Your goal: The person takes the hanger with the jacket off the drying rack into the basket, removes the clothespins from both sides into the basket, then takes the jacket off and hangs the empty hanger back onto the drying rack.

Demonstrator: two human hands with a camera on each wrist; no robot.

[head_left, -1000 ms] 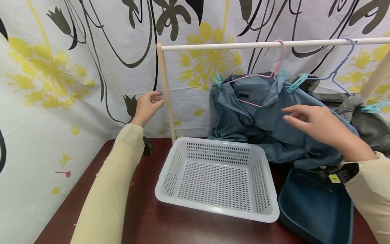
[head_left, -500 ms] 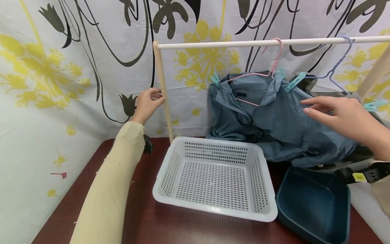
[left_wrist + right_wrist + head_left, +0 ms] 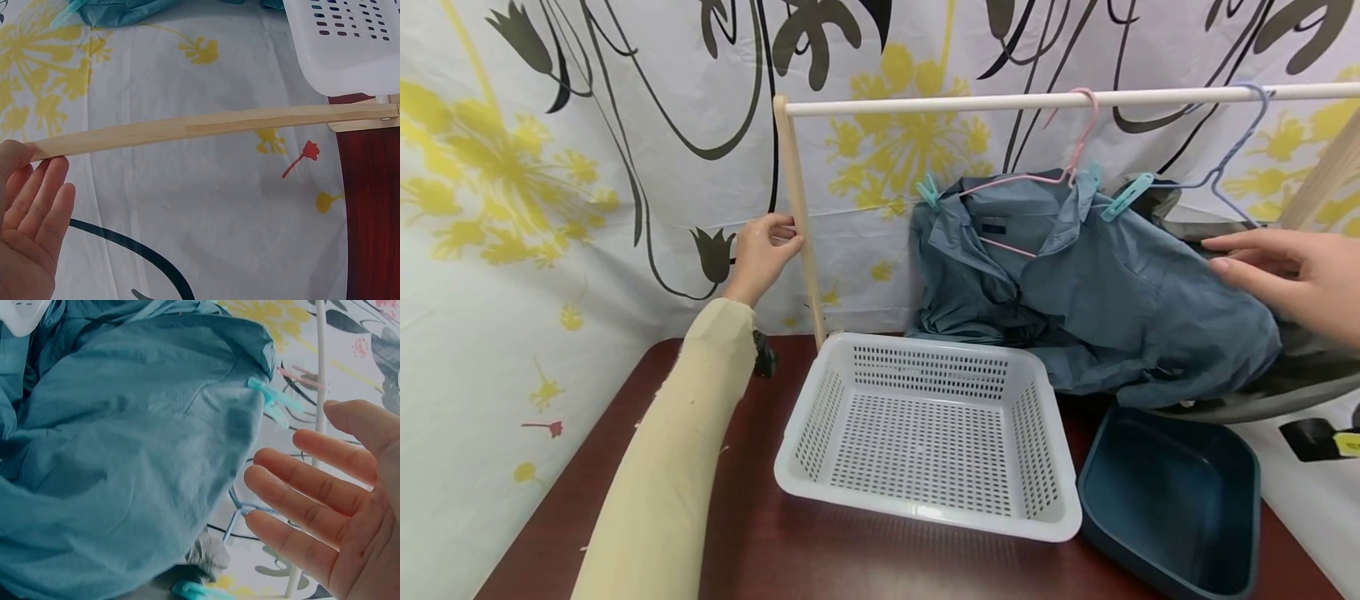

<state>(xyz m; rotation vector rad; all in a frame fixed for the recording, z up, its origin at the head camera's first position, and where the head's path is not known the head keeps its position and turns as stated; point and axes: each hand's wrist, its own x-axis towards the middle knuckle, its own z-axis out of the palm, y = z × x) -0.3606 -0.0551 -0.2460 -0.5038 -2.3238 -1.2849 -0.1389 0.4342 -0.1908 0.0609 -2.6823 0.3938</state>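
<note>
My left hand (image 3: 765, 257) is at the upright wooden post (image 3: 798, 179) of a hanging rack. In the left wrist view the thumb lies over the post and fingertips (image 3: 59, 164) meet its edge, pinching it. A blue-grey collared jacket (image 3: 1075, 275) hangs by a pink hanger (image 3: 1082, 137), held with turquoise clothespins (image 3: 1127, 197). My right hand (image 3: 1300, 275), fingers spread and relaxed and holding nothing, is beside the jacket's right side. In the right wrist view a gap shows between those fingers (image 3: 284, 500) and the cloth.
A white rail (image 3: 940, 104) spans the rack and carries a blue hanger (image 3: 1232, 158) with a grey garment partly behind the jacket. On the dark red table (image 3: 760, 517) stand a white perforated basket (image 3: 925, 521) and a dark blue tub (image 3: 1258, 500). A flower-patterned curtain (image 3: 700, 75) hangs behind.
My right hand has moved right, from in front of the jacket to its right side. My left hand has closed in on the wooden post. The view has shifted slightly.
</note>
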